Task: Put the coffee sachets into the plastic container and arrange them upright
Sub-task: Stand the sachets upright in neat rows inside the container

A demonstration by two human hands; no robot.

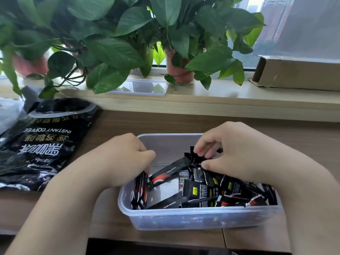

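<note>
A clear plastic container [193, 219] stands on the brown table in front of me. Several black coffee sachets [207, 190] lie jumbled inside it, mostly toward the right. A few sachets [139, 192] stand upright against the left wall. My left hand [121, 159] reaches into the left side, its fingers closed on the tops of those upright sachets. Over the far right part, my right hand [233, 150] pinches the crinkled ends of a small bunch of sachets [195, 156]. One long sachet [171, 171] slants between both hands.
A large black instant-coffee bag [42, 142] lies flat at the left. On the wooden sill behind stand potted plants [176, 70], a clear lid [141, 88] and a cardboard box [298, 72]. A dark object edges the bottom of the view.
</note>
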